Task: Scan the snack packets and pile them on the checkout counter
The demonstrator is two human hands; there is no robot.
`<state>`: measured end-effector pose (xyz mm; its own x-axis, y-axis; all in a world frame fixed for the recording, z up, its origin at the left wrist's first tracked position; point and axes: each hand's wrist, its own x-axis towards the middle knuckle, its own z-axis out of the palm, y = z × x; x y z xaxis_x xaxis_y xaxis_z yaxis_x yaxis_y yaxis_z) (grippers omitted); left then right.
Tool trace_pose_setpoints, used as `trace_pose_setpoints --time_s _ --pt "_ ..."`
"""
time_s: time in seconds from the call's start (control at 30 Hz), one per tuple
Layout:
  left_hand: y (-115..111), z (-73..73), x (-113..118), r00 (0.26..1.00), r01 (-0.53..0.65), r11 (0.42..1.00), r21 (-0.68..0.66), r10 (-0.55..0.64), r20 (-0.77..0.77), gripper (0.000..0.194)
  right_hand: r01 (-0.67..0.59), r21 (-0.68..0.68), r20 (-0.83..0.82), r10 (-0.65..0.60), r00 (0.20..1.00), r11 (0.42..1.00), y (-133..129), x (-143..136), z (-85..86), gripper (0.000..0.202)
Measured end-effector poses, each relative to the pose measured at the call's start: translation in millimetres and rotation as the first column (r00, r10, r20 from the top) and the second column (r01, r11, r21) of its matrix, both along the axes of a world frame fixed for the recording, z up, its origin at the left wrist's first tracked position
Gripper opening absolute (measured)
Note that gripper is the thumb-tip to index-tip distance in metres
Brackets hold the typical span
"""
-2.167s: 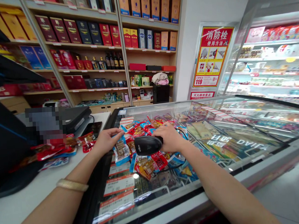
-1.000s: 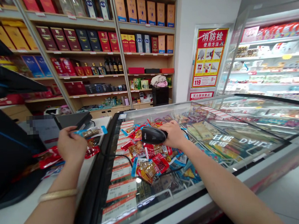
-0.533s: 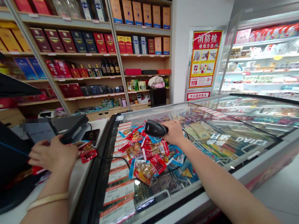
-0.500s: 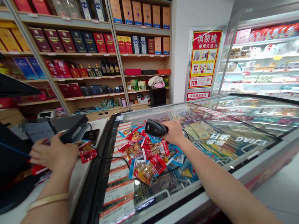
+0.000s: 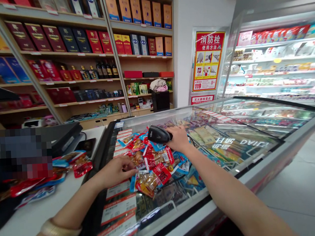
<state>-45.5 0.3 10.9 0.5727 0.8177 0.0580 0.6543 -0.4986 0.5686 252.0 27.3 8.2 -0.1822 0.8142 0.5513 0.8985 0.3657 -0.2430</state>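
Note:
A black barcode scanner (image 5: 158, 134) is held in my right hand (image 5: 180, 139) above the glass-topped freezer (image 5: 217, 196). Under and beside it lies a heap of red and blue snack packets (image 5: 150, 178). My left hand (image 5: 120, 172) is at the left edge of this heap, thumb and fingers curled in at a packet; whether it grips one is unclear. More packets (image 5: 82, 164) lie on the white counter (image 5: 64, 204) to the left.
Behind the counter packets stands a dark device (image 5: 65, 135), with a black phone-like object (image 5: 89, 146) beside it. Boxed bottles fill the shelves (image 5: 72, 53) behind. A lit fridge (image 5: 276, 60) stands at the back right. The scanner's cable crosses the glass.
My left hand has moved right, from above the counter to the packets on the freezer. My right hand still holds the scanner over the heap. The view has shifted slightly.

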Motion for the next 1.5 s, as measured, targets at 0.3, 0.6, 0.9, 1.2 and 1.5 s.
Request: trace_pose_setpoints --time_s 0.3,0.6,0.9,1.2,1.5 --pt "1 3.1 0 0.968 -0.065 0.996 -0.063 0.078 0.24 0.047 0.004 0.005 -0.027 -0.004 1.0 1.0 0 -1 -1.5 0.035" --pt "8 6.9 -17 0.61 -0.412 0.86 -0.3 0.505 0.611 0.045 0.04 0.059 -0.068 -0.036 0.997 0.997 3 0 -5.4 0.031" --pt "9 26.9 -16 0.004 -0.241 0.736 -0.632 0.652 0.758 0.033 0.066 0.056 -0.086 -0.061 0.994 0.996 2 0 -4.4 0.032" --pt "5 33.6 -20 -0.142 0.073 0.665 -0.743 0.744 0.653 0.039 0.047 0.038 -0.078 -0.044 0.996 0.998 -1 -3 -3.2 0.034" --pt "5 30.5 -29 -0.021 0.228 0.535 -0.814 0.838 0.545 0.049 0.021 0.076 -0.083 -0.015 0.996 0.997 1 -4 -6.9 0.031"
